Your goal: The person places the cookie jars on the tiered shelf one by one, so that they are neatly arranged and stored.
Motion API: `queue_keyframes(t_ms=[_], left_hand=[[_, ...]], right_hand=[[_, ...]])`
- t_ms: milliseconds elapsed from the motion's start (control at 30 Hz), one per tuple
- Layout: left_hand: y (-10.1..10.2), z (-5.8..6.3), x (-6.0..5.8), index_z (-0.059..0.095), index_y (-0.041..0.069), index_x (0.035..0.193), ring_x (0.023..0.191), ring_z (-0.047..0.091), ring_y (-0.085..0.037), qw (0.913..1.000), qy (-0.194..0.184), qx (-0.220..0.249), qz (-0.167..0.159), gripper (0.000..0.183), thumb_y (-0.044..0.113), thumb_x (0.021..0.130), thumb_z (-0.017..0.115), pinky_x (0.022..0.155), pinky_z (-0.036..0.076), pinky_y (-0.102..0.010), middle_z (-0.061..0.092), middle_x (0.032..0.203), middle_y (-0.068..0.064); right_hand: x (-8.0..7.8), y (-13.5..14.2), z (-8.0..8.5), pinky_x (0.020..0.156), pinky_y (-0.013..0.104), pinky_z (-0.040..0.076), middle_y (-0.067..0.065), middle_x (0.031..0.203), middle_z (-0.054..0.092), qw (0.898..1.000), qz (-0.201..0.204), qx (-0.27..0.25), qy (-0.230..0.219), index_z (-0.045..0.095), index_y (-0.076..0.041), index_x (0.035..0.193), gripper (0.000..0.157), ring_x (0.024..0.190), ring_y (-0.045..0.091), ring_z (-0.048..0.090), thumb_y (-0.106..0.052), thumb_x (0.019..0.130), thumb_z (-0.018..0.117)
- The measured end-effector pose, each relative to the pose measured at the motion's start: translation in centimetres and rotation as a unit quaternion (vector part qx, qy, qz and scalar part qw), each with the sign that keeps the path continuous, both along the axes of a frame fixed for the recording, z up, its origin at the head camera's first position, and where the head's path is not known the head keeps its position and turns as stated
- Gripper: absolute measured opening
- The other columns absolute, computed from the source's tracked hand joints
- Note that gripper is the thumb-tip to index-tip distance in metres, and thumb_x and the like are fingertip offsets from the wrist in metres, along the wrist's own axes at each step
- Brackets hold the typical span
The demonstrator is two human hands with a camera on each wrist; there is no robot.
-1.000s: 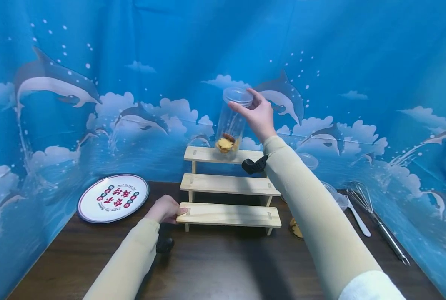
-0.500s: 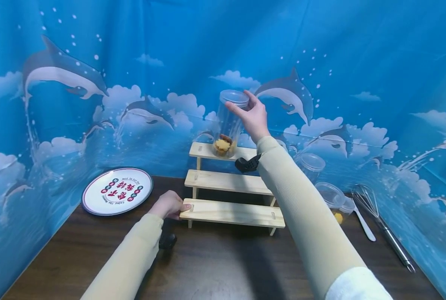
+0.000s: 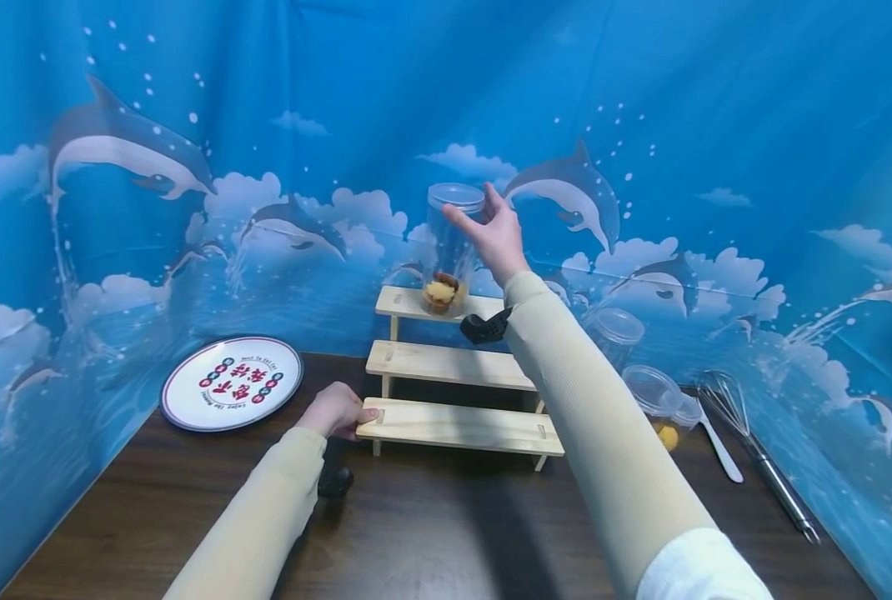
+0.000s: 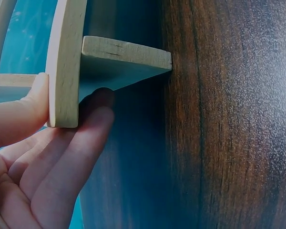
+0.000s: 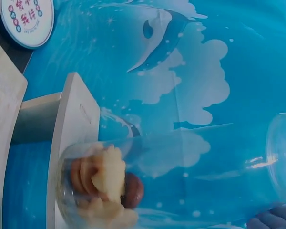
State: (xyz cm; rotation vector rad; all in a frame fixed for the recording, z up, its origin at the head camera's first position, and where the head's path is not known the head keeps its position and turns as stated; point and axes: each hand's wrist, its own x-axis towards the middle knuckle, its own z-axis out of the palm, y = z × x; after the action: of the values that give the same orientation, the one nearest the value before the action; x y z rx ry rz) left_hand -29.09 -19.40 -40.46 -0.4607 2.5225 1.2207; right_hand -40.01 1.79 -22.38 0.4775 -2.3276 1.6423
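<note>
Now straighter beneath the gripping right hand (image 3: 499, 239), the cookie jar (image 3: 448, 252) is seemingly seated on the tiered riser (image 3: 449, 364) pinched by the left hand (image 3: 335, 411).

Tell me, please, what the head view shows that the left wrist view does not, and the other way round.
Only the head view shows the right hand holding the clear jar near its top, the round plate, the other clear containers and the whisk. Only the left wrist view shows the fingertips tucked beneath the end of the lowest board, near its leg. Both show the left hand gripping that board, the wooden stand, the dark tabletop and the blue backdrop.
</note>
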Motion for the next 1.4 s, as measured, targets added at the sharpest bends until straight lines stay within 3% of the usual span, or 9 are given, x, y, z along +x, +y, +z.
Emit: queue_keyframes(t_ms=[367,667,833,1100,1400], left_hand=[[0.1,0.0,0.0,0.062,-0.009,0.099,0.065,0.062,-0.02,1.0,0.0,-0.001,0.0,0.028,0.015,0.087,0.069,0.058,0.055,-0.027,0.062,0.079,-0.015],[0.4,-0.1,-0.1,0.063,-0.011,0.095,0.062,0.061,-0.018,0.9994,0.001,-0.026,-0.022,0.025,0.013,0.088,0.068,0.058,0.056,-0.027,0.06,0.075,-0.013],[0.4,0.5,0.1,0.062,-0.012,0.095,0.06,0.059,-0.016,0.9996,0.004,-0.001,-0.027,0.025,0.011,0.089,0.066,0.061,0.057,-0.03,0.057,0.072,-0.011],[0.3,0.6,-0.1,0.06,-0.013,0.1,0.064,0.06,-0.016,0.9994,-0.01,0.013,-0.029,0.027,0.011,0.09,0.065,0.064,0.058,-0.031,0.058,0.075,-0.012],[0.3,0.9,-0.3,0.061,-0.014,0.099,0.063,0.061,-0.017,0.9986,-0.018,-0.008,-0.049,0.027,0.012,0.091,0.064,0.063,0.057,-0.03,0.06,0.075,-0.012]], right_hand=[[1.6,4.1,0.8,0.11,0.028,0.033,-0.001,0.154,0.03,0.999,0.015,-0.022,0.031,0.019,-0.018,0.152,0.089,0.14,0.009,0.03,-0.045,0.084,0.069],[2.7,8.7,0.6,0.11,0.032,0.033,0.001,0.152,0.034,0.998,0.015,-0.016,0.05,0.023,-0.016,0.151,0.085,0.138,0.013,0.034,-0.043,0.085,0.068],[3.3,11.3,1.0,0.11,0.033,0.034,0.003,0.15,0.038,0.998,0.019,-0.012,0.062,0.028,-0.013,0.15,0.08,0.137,0.015,0.037,-0.041,0.086,0.068],[4.2,15.8,1.1,0.112,0.041,0.031,0.004,0.15,0.038,0.999,0.022,0.001,0.04,0.029,-0.015,0.149,0.073,0.137,0.019,0.036,-0.035,0.089,0.066],[4.8,21.5,-0.6,0.113,0.047,0.027,0.006,0.151,0.035,0.999,-0.018,0.03,0.012,0.026,-0.017,0.15,0.074,0.139,0.022,0.033,-0.038,0.09,0.064]])
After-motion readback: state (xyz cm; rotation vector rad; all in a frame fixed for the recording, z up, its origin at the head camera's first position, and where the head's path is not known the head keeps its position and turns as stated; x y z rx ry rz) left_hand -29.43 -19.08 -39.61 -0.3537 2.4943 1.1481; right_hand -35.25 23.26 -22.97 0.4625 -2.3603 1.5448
